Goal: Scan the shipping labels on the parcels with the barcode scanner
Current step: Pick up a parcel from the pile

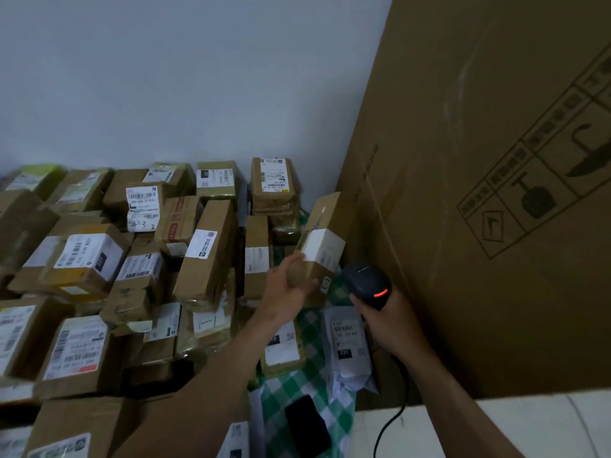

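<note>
My left hand point(287, 285) grips the lower end of a long brown cardboard parcel point(325, 223), which tilts up and to the right. A white shipping label point(322, 247) wraps around the parcel just above my fingers. My right hand point(390, 320) holds a black barcode scanner point(367, 285) right beside the parcel's lower end. A red light glows on the scanner's back. Its black cable point(393, 414) trails down toward me.
Many labelled cardboard parcels point(205, 256) are piled to the left and back against the wall. A white bagged parcel point(348, 345) and a dark phone point(307, 424) lie on a green checked cloth point(294, 388). A very large carton point(496, 193) stands at the right.
</note>
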Demonstrator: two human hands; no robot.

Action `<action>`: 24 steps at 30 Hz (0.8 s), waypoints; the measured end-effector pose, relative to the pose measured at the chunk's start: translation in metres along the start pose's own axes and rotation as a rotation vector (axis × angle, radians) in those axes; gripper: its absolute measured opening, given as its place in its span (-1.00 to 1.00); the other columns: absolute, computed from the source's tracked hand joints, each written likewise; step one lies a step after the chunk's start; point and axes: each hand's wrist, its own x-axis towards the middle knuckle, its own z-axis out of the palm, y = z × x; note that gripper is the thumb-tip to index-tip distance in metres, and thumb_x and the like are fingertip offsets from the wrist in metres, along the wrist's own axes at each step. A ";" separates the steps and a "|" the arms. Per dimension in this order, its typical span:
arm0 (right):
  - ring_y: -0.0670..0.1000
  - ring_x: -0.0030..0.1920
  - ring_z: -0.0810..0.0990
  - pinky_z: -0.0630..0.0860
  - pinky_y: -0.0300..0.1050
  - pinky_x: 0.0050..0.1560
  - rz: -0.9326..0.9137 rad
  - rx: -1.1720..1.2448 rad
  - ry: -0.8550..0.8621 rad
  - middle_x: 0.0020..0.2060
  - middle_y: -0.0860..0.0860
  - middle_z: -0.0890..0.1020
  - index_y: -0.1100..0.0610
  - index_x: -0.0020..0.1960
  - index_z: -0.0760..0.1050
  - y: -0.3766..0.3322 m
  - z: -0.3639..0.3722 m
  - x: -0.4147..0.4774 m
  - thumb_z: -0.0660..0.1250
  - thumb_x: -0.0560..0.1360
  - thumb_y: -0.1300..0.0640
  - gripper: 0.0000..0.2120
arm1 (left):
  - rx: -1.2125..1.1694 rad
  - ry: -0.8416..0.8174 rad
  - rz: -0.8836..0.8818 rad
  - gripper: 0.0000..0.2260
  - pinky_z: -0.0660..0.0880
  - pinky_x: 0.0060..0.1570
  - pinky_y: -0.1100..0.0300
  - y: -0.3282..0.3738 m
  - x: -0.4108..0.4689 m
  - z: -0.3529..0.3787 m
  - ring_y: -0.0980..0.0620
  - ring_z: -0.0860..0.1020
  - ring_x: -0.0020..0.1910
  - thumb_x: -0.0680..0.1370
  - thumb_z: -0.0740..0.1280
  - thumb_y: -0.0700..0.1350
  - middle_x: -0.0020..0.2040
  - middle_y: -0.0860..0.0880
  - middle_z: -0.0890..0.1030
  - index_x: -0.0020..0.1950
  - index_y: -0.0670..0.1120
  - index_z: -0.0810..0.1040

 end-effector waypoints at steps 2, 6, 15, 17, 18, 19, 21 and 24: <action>-0.18 -0.13 0.70 0.58 -0.16 -0.14 0.054 0.026 0.006 -0.13 -0.10 0.73 -0.07 0.03 0.63 0.009 -0.002 0.005 0.54 0.51 0.12 -0.84 | 0.021 -0.049 -0.036 -0.41 0.59 0.23 -0.05 -0.004 0.008 0.020 -0.08 0.46 0.32 0.49 0.52 0.06 0.39 0.00 0.36 0.46 0.31 0.38; -0.02 -0.14 0.74 0.60 -0.06 -0.17 0.138 -0.003 0.017 -0.16 -0.02 0.74 -0.02 0.02 0.63 0.027 0.002 0.012 0.54 0.51 0.09 -0.86 | -0.100 -0.123 -0.087 -0.42 0.54 0.32 -0.01 -0.012 0.031 0.055 -0.06 0.52 0.38 0.63 0.40 0.02 0.40 0.06 0.47 0.60 0.10 0.26; -0.11 -0.07 0.66 0.49 -0.28 -0.17 0.221 -0.044 0.065 -0.03 -0.03 0.69 0.06 0.23 0.58 0.052 0.016 0.033 0.54 0.52 0.09 -0.69 | -0.066 -0.154 -0.161 -0.28 0.46 0.40 -0.06 -0.055 0.097 0.110 -0.10 0.51 0.41 0.59 0.34 0.27 0.46 -0.08 0.51 0.65 0.02 0.21; -0.05 0.01 0.67 0.49 -0.25 -0.10 0.237 -0.043 0.068 0.00 -0.01 0.69 0.09 0.24 0.58 0.056 0.018 0.038 0.53 0.52 0.08 -0.67 | 0.061 -0.163 -0.136 -0.35 0.48 0.36 0.02 -0.060 0.105 0.112 -0.11 0.53 0.39 0.63 0.36 0.15 0.44 -0.08 0.54 0.65 0.00 0.23; -0.04 0.02 0.68 0.51 -0.23 -0.09 0.254 -0.043 0.064 0.02 0.00 0.70 0.11 0.26 0.58 0.057 0.019 0.040 0.53 0.52 0.06 -0.65 | 0.116 -0.163 -0.122 -0.37 0.49 0.34 0.03 -0.067 0.110 0.113 -0.11 0.53 0.38 0.62 0.38 0.13 0.43 -0.07 0.55 0.63 -0.01 0.28; -0.06 0.00 0.68 0.51 -0.22 -0.11 0.278 -0.040 0.062 0.02 0.00 0.70 0.11 0.28 0.57 0.059 0.020 0.043 0.52 0.53 0.04 -0.63 | 0.145 -0.158 -0.114 -0.39 0.49 0.32 0.05 -0.070 0.111 0.113 -0.10 0.54 0.37 0.60 0.42 0.11 0.40 -0.07 0.58 0.60 -0.03 0.34; -0.12 -0.05 0.66 0.50 -0.23 -0.16 0.305 -0.034 0.064 0.00 -0.01 0.69 0.08 0.28 0.55 0.061 0.021 0.046 0.52 0.53 0.03 -0.63 | 0.163 -0.140 -0.107 -0.49 0.49 0.22 0.14 -0.071 0.109 0.111 -0.09 0.57 0.32 0.59 0.46 0.02 0.34 -0.09 0.62 0.50 -0.08 0.47; 0.00 0.01 0.69 0.50 -0.18 -0.11 0.316 -0.014 0.069 0.00 0.03 0.70 0.09 0.28 0.57 0.063 0.023 0.050 0.52 0.53 0.02 -0.63 | 0.185 -0.126 -0.124 -0.60 0.44 0.13 0.21 -0.070 0.105 0.110 -0.12 0.58 0.26 0.60 0.45 -0.10 0.27 -0.14 0.64 0.41 -0.15 0.52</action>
